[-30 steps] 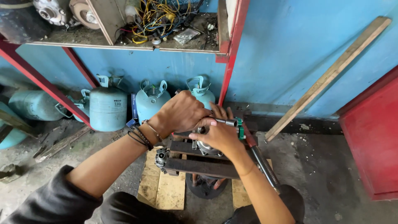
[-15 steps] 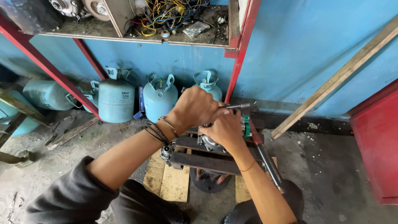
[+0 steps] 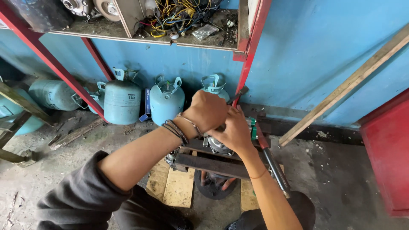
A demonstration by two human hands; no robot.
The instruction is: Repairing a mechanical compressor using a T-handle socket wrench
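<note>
My left hand [image 3: 208, 111] is clenched around the handle of a thin metal tool [image 3: 239, 95] whose tip sticks up past my knuckles. My right hand [image 3: 233, 133] presses down on a round metal part [image 3: 215, 145] that is clamped in a dark steel vise frame [image 3: 212, 164]. Both hands sit close together over the part and hide most of it. A long black-handled bar with a green and red head [image 3: 267, 155] runs from the vise toward my right knee. The vise stands on a pale wooden board [image 3: 175, 187] on the concrete floor.
Three light blue gas cylinders [image 3: 166, 101] stand against the blue wall, with more lying at the left [image 3: 52, 94]. A red-framed shelf [image 3: 254, 38] above holds wires and machine parts. A wooden plank [image 3: 346, 89] leans at the right, beside a red cabinet [image 3: 388, 153].
The view has shifted so the cylinders and shelf sit further right and lower. My left hand has risen slightly with the tool; my right hand stays on the clamped part.
</note>
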